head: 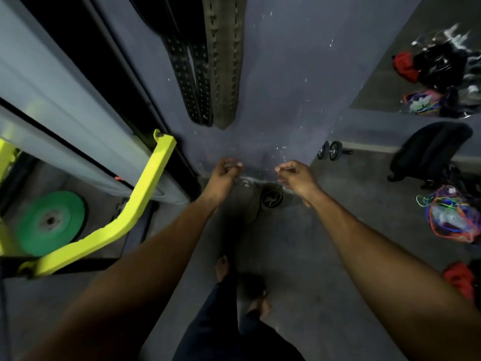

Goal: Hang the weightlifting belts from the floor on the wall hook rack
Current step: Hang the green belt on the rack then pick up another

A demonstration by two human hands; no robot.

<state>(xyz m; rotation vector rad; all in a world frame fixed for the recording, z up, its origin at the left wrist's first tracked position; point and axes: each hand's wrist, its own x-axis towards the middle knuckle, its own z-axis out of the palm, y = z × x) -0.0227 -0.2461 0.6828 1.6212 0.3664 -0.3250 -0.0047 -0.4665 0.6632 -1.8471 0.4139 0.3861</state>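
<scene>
Grey wall (281, 74) straight ahead, scuffed with white flecks. Three belts (208, 74) hang flat against wall, far centre: two black, one olive. One rolled belt (272, 198) on concrete floor (325, 256) at wall base, between hands. Left hand (223, 173) and right hand (296, 175) both loosely curled, grasping nothing. Yellow bar (145, 196) and green weight plate (52, 222) left. Black backpack (432, 149), coloured cords (453, 220) right.

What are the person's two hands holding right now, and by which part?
Nothing. The left hand and right hand hang loosely curled and empty above the rolled dark weightlifting belt on the floor.
</scene>
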